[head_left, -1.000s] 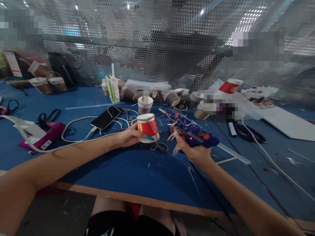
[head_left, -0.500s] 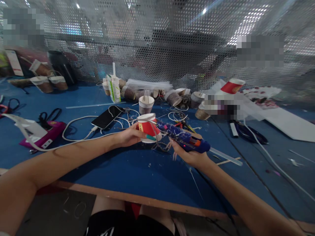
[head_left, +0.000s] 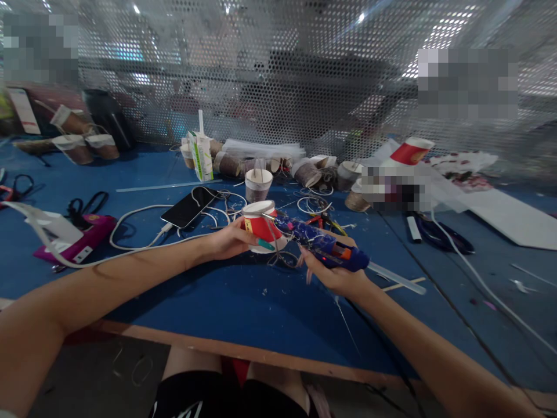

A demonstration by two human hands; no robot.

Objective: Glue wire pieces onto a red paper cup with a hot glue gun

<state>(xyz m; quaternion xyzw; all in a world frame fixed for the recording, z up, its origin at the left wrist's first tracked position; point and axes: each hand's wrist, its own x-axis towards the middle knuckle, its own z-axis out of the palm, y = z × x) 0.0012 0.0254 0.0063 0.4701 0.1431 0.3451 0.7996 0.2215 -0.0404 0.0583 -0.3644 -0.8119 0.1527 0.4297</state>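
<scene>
My left hand is wrapped round a red and white paper cup, held above the blue table with its narrow base upward. A grey-brown cord dangles at the cup's right side. In my right hand is a blue hot glue gun, its metal nozzle at the cup's right edge; whether it touches I cannot tell. A clear glue stick sticks out of the gun's back end, and a small red light shows on its body.
Behind the cup stands a cord-wrapped cup, with several more along the mesh wall. A black phone with a white cable lies left, near a purple power strip. Pliers lie behind the gun. A white board is far right.
The glue gun has shifted very slightly left, its nozzle still at the cup's edge. Both hands keep the same hold.
</scene>
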